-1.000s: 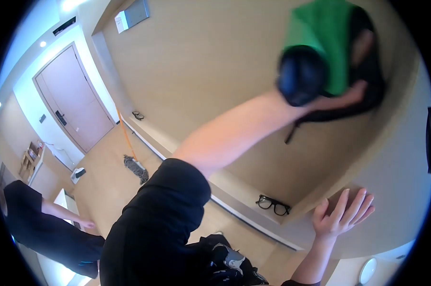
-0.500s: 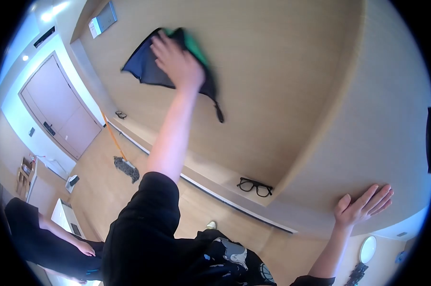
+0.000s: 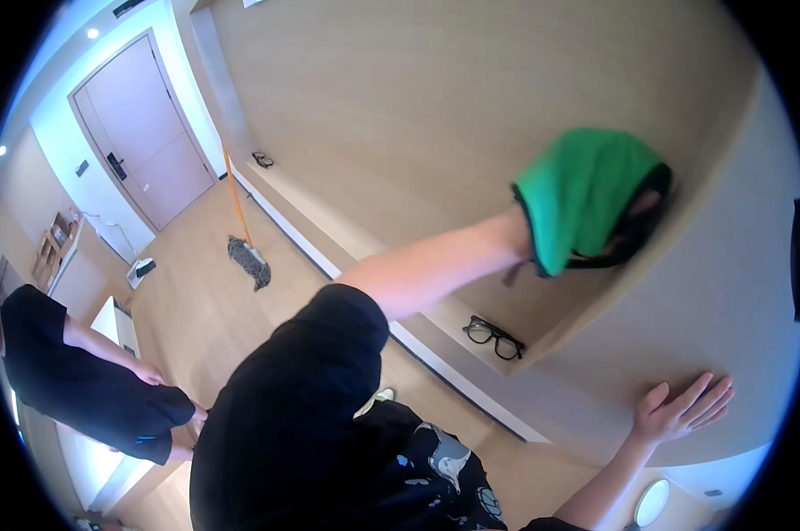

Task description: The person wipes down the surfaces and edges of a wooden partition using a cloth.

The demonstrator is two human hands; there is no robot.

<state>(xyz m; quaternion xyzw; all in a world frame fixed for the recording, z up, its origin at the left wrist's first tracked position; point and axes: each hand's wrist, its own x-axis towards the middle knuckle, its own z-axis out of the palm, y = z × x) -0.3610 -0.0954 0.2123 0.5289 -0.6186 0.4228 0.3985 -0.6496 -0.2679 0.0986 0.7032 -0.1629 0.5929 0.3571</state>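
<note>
A green cloth with dark edging (image 3: 581, 199) is folded back over my left hand (image 3: 645, 205), near the right end of the recessed wall panel (image 3: 435, 97). Blur and cloth hide most of that hand, though a few fingers show at the cloth's right side, holding it against the surface. Lower right, my right hand (image 3: 683, 411) lies flat with fingers apart on the pale curved wall (image 3: 683, 327) and holds nothing. Black-framed glasses (image 3: 494, 338) rest on the ledge below the cloth.
A second pair of glasses (image 3: 262, 159) sits at the ledge's far end. Nearby, a mop with an orange handle (image 3: 236, 208) stands on the floor. Another person in dark clothes (image 3: 90, 372) is at the left. A pale door (image 3: 139, 133) stands beyond.
My left hand swept the cloth left across the panel, then back to the right, with the green side now folded over it. My right hand stays flat on the wall. The view has shifted.
</note>
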